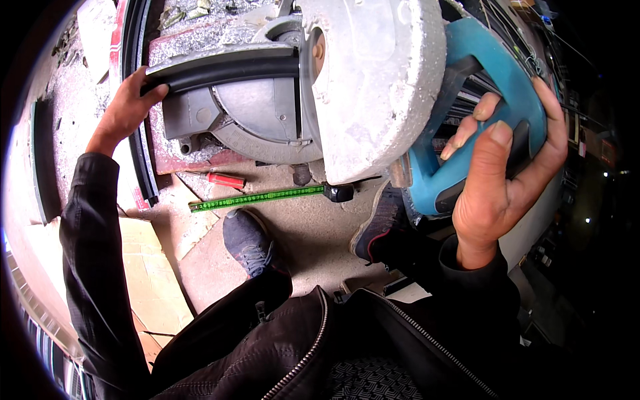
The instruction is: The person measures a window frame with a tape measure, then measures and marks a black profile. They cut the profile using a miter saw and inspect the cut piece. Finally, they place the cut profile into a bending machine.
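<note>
My right hand is wrapped round the blue handle of a miter saw, its thumb lying along the near side. The saw's pale, speckled blade guard covers the blade. At the left, my left hand grips the end of a black and grey profile strip between thumb and fingers. That strip lies across the saw's grey metal base and runs up to the guard, where its other end is hidden. Below the base shows a curved angle scale.
On the floor lie a green tape measure, pulled out, and a red-handled screwdriver. A long dark profile stretches past my left wrist. Cardboard is at the lower left. My shoes stand before the saw. Metal shavings cover the far area.
</note>
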`<state>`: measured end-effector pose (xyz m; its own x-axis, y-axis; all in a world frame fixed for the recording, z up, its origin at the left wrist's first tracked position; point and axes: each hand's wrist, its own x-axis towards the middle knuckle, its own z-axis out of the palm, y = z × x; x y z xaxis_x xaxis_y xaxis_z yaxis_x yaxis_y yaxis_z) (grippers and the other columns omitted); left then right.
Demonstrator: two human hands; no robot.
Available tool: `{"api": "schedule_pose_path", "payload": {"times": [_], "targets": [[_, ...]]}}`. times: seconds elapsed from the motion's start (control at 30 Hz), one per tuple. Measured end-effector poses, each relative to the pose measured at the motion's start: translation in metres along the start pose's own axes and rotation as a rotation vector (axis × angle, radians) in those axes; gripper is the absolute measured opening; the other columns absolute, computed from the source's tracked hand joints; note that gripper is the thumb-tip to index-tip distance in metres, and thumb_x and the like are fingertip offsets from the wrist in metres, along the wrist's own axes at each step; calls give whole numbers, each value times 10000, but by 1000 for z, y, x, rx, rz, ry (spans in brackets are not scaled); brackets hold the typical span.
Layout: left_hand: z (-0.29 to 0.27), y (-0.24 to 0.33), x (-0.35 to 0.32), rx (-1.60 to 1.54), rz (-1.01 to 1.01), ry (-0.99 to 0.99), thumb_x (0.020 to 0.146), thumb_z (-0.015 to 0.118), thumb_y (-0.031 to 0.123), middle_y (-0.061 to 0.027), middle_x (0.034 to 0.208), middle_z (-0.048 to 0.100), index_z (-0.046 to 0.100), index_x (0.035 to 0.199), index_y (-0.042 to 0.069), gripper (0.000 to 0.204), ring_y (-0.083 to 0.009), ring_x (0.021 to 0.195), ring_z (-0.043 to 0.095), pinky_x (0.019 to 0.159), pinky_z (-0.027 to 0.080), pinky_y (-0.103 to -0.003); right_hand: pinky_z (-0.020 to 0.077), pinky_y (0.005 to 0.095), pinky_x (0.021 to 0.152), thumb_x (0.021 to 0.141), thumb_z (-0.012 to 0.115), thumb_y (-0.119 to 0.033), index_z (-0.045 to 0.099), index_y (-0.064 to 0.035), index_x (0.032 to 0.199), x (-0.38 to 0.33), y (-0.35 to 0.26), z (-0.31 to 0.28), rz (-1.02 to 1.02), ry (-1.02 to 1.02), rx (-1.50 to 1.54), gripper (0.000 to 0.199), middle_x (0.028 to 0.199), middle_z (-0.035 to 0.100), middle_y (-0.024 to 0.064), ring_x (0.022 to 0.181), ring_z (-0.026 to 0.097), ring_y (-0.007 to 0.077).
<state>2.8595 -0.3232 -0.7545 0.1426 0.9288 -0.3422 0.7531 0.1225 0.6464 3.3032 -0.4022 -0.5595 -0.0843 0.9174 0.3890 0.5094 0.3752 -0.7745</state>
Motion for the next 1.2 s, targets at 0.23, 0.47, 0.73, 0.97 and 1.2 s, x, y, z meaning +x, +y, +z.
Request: {"api": "schedule_pose_path", "payload": {"times": [0.23,0.47,0.73,0.97,1.2], "targets": [[1,7,-5,-16,-10,37,987,722,313,-254,1215,682,502,1386,-134,638,-288,1163,642,1052,472,-384,558,299,614,1057,554,-149,282,-28,1521,-2,2,1,-9,1,20,552,1037,614,147,721,583,146],[0,-11,-3,-6,-55,49,994,722,281,-230,1236,670,471,1458,-99,650,-263,1170,619,1056,462,-376,539,285,589,1042,548,-114,299,-25,1499,-1,11,1,-41,28,-4,528,1019,606,123,693,572,142],[2,-16,2,16,-32,40,995,699,303,-240,1296,644,450,1472,-113,680,-290,1210,604,1085,435,-383,521,255,584,988,546,-26,296,-28,1497,-4,21,-7,-134,-22,-62,567,967,604,109,681,559,114],[-1,0,2,-69,-13,-19,999,688,234,-184,1169,695,553,1340,-90,489,-226,1080,630,987,483,-353,524,255,594,990,562,-34,307,-36,1496,-9,20,-6,-119,-2,-52,566,995,623,104,683,569,112],[3,-1,-2,-16,27,75,991,698,236,-164,1138,702,567,1314,-83,472,-218,1057,632,976,484,-351,529,272,889,932,587,48,384,55,1461,-17,16,1,-46,69,51,567,1266,524,127,969,590,131]]}}
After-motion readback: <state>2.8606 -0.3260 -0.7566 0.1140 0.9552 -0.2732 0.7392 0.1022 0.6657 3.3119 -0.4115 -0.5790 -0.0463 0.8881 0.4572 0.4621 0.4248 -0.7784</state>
